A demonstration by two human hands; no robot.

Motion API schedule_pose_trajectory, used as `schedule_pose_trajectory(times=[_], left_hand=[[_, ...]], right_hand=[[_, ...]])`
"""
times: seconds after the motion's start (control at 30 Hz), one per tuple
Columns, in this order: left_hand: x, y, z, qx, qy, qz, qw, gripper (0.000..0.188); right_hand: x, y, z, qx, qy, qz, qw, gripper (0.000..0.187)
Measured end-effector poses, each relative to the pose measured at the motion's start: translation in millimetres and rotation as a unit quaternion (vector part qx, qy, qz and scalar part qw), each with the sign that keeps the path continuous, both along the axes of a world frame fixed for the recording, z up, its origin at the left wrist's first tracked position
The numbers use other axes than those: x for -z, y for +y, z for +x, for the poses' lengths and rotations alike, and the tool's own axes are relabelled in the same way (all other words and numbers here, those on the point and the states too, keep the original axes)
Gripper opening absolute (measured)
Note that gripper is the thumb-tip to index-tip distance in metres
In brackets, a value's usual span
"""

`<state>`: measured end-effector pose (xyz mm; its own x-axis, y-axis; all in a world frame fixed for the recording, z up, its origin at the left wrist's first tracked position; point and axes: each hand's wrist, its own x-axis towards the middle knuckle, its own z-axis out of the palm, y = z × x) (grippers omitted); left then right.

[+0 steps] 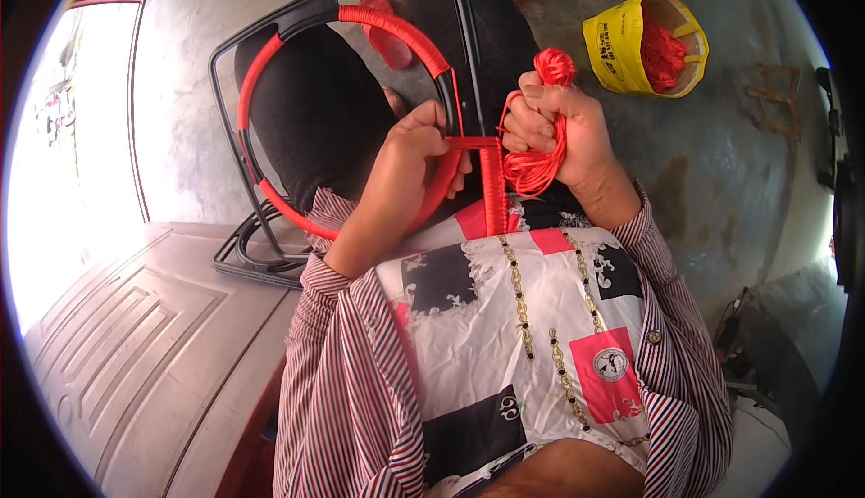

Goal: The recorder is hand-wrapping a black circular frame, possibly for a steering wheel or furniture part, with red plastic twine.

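A black metal frame with a ring inside it rests across my lap. Red cord wrapping covers much of the ring, with black stretches showing between the wrapped parts. My left hand is closed around the ring's near right side, thumb by the crossing strands. A side bar wrapped in red runs toward my body. My right hand grips a looped bundle of red cord, its knotted top sticking out above the fist. Cord strands span between the ring and the frame's bar. The left fingertips are partly hidden behind the ring.
A yellow bag-like container holding more red cord stands on the concrete floor at far right. Another black frame lies at left, beside a panelled door-like surface. Red footwear and a small wooden stool are also there.
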<state>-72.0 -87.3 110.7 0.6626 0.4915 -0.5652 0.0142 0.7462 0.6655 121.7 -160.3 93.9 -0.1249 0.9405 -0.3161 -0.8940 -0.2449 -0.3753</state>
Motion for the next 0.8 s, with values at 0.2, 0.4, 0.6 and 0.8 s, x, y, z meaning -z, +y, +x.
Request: schedule_pose_trajectory(times=[0.2,0.4,0.6,0.8], left_hand=[[4.6,-3.9,2.4,-0.01,0.051,0.063,0.997,0.012],[-1.5,-1.3,5.5,-0.054,0.025,-0.031,0.998,0.011],[6.8,-3.6,6.1,-0.05,0.059,0.038,0.996,0.007],[13.8,4.4,-0.9,-0.07,-0.002,0.049,0.996,0.008]], right_hand=[[-1.2,-2.9,-5.5,0.009,-0.028,-0.021,0.999,0.032],[-0.7,-1.5,-1.7,0.005,-0.018,-0.008,1.0,0.033],[-1.3,-3.8,-5.4,-0.009,-0.069,0.039,0.997,0.023],[-6.3,-6.4,-6.9,0.027,-0.176,0.077,0.981,0.021]])
